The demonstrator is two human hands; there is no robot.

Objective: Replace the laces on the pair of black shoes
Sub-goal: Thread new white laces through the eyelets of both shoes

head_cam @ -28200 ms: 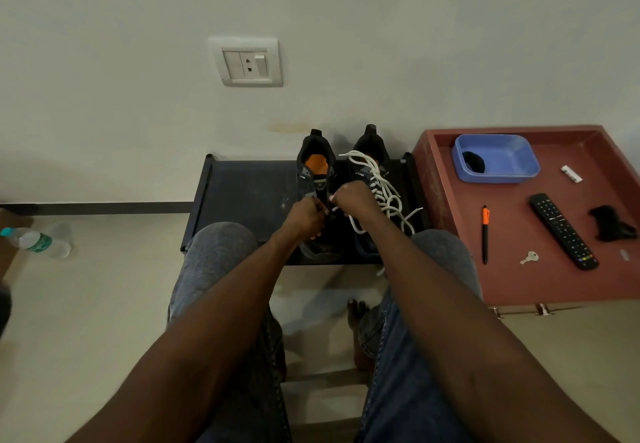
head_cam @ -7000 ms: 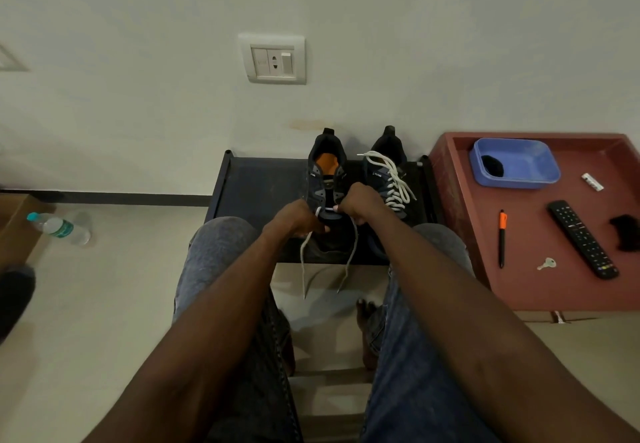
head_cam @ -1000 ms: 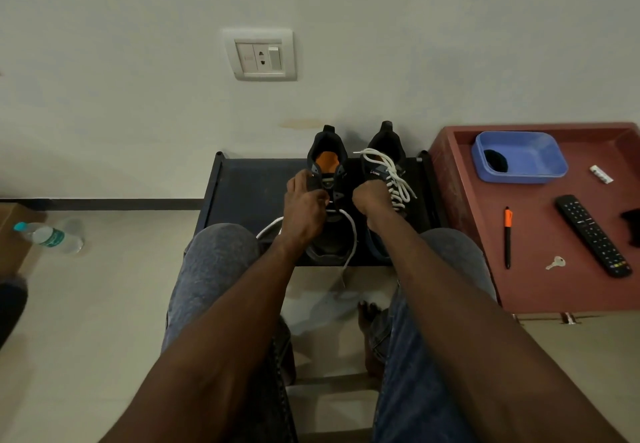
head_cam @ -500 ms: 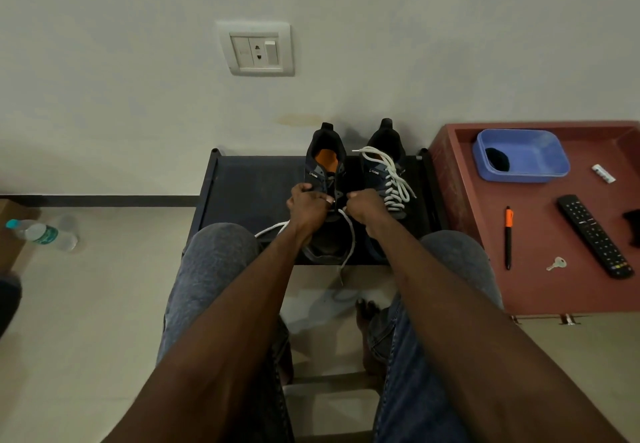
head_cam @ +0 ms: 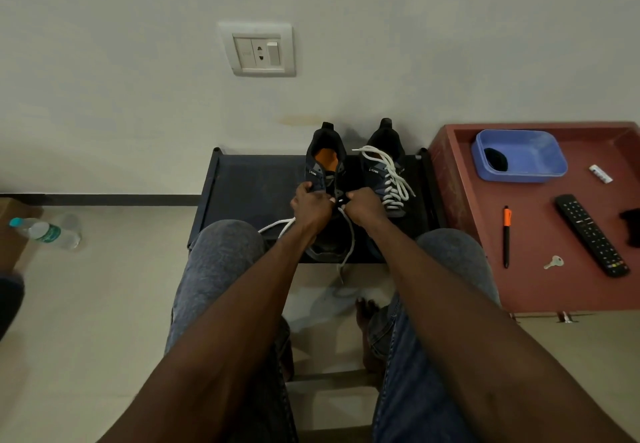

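Two black shoes stand side by side on a low dark rack (head_cam: 252,186) against the wall. The left shoe (head_cam: 325,162) shows an orange insole. A white lace (head_cam: 348,235) runs through its lower eyelets, and one end hangs over the rack's front edge. Another end trails to the left under my wrist. My left hand (head_cam: 311,205) and my right hand (head_cam: 365,205) are closed over the middle of this shoe, each pinching the lace. The right shoe (head_cam: 384,169) is fully laced in white.
A red low table (head_cam: 540,290) stands to the right with a blue tray (head_cam: 519,155), an orange-capped pen (head_cam: 506,235), a key (head_cam: 553,262) and a remote (head_cam: 590,235). A water bottle (head_cam: 45,231) lies on the floor at the left. My knees flank the rack's front.
Over the last second my hands came together over the left shoe's middle eyelets. The lace ends hang much as before.
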